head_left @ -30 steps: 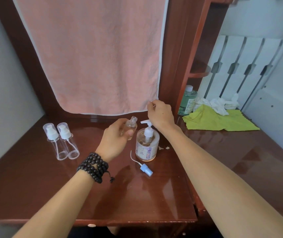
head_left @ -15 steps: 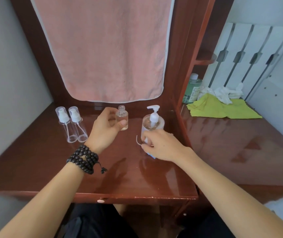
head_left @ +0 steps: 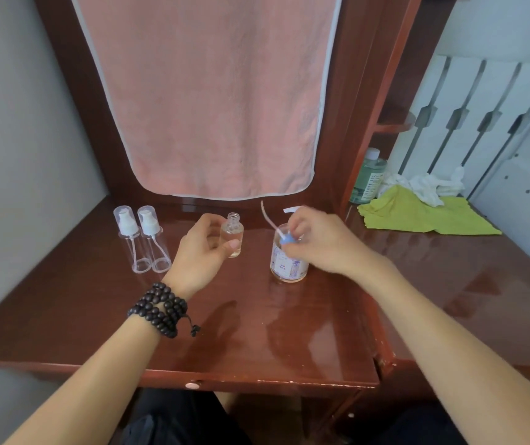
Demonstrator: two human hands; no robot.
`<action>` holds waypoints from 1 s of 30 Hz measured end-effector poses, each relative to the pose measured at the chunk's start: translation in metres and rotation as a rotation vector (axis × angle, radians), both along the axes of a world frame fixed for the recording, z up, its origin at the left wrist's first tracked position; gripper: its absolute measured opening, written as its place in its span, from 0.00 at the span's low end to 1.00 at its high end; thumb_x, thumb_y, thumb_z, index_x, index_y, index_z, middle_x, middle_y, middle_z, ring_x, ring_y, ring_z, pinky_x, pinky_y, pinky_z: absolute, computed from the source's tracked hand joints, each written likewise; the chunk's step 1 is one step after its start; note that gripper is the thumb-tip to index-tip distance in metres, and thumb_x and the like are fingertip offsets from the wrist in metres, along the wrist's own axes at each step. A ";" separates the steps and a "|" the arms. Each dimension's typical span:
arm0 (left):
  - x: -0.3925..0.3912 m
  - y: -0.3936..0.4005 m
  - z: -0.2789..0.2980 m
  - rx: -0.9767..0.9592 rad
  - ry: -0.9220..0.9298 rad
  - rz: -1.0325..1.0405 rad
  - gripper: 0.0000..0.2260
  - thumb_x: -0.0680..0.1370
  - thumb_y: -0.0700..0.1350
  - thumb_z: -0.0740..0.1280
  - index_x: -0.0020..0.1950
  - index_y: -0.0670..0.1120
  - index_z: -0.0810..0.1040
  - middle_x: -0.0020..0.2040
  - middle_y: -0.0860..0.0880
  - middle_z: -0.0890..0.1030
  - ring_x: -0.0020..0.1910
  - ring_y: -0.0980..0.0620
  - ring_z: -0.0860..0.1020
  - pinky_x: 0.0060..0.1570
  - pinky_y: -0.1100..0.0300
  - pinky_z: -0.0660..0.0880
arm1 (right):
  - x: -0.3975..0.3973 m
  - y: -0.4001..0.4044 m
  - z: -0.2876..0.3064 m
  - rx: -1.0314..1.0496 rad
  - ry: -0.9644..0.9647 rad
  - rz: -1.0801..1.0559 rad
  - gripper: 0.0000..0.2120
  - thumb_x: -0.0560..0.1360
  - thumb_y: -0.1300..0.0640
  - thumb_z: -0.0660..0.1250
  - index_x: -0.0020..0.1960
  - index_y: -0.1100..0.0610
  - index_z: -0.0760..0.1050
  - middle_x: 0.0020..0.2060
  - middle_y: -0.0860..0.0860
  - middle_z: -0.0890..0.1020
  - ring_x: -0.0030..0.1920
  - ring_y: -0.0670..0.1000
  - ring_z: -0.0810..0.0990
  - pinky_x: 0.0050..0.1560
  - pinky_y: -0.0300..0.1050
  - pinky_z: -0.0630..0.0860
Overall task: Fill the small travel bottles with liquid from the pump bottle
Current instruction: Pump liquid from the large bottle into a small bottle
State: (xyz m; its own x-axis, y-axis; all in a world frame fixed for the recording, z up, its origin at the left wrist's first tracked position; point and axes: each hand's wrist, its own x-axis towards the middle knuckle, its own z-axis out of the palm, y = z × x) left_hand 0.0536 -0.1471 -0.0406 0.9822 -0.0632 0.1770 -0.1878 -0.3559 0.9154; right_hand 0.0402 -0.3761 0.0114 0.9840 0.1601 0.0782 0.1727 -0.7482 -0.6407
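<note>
1. Left of the frame's centre, the left hand (head_left: 204,247) gripped a small clear open-necked travel bottle (head_left: 232,234) between thumb and curled fingers, holding it upright just above the glossy red-brown wooden desk (head_left: 96,303); it appeared to hold some clear liquid.
2. Just right of centre, the right hand (head_left: 313,242) pinched a pale blue spray cap (head_left: 285,238) with its thin white dip tube (head_left: 266,215) curving up and to the left, in front of the round clear pump bottle (head_left: 289,263) standing on the desk.
3. The step in hand looked like refitting that cap: the tube tip should have been guided into the narrow neck first, then the cap lowered straight and turned until snug.
4. Keeping the small bottle vertical and steady mattered, since a tilt could spill liquid onto the shiny desk.
5. Two capped clear spray bottles (head_left: 143,239) stood side by side at the left centre, apparently empty and likely next.
6. A pink towel (head_left: 205,91) hung across the upper centre; a yellow-green cloth (head_left: 417,216) lay at the right.
</note>
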 end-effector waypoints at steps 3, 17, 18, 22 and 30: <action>0.002 -0.003 -0.002 -0.005 0.002 -0.009 0.14 0.74 0.42 0.73 0.57 0.50 0.73 0.54 0.52 0.82 0.52 0.54 0.83 0.58 0.47 0.78 | -0.004 -0.003 0.031 0.169 0.073 0.053 0.08 0.73 0.59 0.74 0.51 0.56 0.77 0.38 0.50 0.87 0.41 0.50 0.87 0.43 0.41 0.79; 0.006 -0.019 -0.002 0.022 -0.014 -0.035 0.15 0.72 0.40 0.73 0.50 0.58 0.74 0.51 0.55 0.83 0.53 0.54 0.81 0.58 0.47 0.77 | 0.002 -0.009 0.040 0.042 0.070 0.061 0.04 0.75 0.57 0.69 0.48 0.54 0.81 0.31 0.47 0.85 0.38 0.45 0.85 0.52 0.48 0.80; 0.006 -0.020 -0.002 0.039 -0.023 -0.039 0.15 0.72 0.40 0.73 0.51 0.57 0.74 0.51 0.56 0.82 0.53 0.54 0.81 0.58 0.47 0.77 | 0.004 -0.010 0.040 0.021 0.043 0.062 0.03 0.75 0.56 0.71 0.49 0.52 0.82 0.33 0.46 0.85 0.39 0.45 0.85 0.51 0.48 0.80; 0.002 -0.028 0.003 0.086 -0.064 -0.061 0.15 0.72 0.40 0.73 0.53 0.56 0.75 0.48 0.58 0.83 0.49 0.55 0.82 0.55 0.48 0.77 | 0.017 -0.015 0.042 -0.048 -0.064 0.117 0.07 0.75 0.55 0.74 0.53 0.49 0.84 0.40 0.43 0.84 0.41 0.40 0.82 0.42 0.33 0.74; -0.004 -0.040 0.015 0.062 -0.153 -0.115 0.16 0.73 0.41 0.73 0.58 0.53 0.78 0.52 0.57 0.83 0.54 0.58 0.80 0.58 0.51 0.77 | 0.022 -0.014 0.053 -0.244 -0.214 0.301 0.11 0.74 0.60 0.76 0.55 0.53 0.82 0.40 0.45 0.80 0.41 0.40 0.78 0.40 0.27 0.70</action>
State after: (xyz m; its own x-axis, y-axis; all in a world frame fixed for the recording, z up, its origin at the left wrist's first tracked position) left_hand 0.0493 -0.1874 -0.0258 0.9299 -0.1885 0.3159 -0.3656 -0.3794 0.8499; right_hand 0.0617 -0.3898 0.0640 0.8565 0.4759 0.1996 0.5154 -0.7691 -0.3779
